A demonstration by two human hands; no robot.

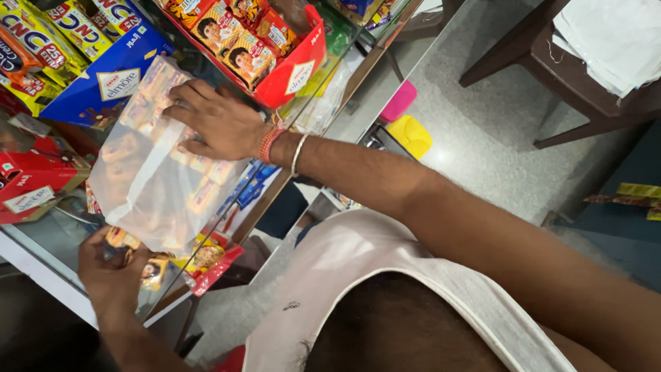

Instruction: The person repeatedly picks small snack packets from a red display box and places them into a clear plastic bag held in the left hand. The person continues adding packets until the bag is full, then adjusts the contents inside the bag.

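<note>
A clear plastic bag holding several small orange and yellow snack packets lies on a glass counter. My right hand, with red and silver bangles at the wrist, presses down on the bag's upper end, fingers curled into the plastic. My left hand is at the bag's lower end and grips small snack packets near the counter's edge.
A red display box of biscuit packs stands just beyond my right hand. A blue carton and yellow packs are at the top left, a red carton at the left. A wooden stool stands on the grey floor.
</note>
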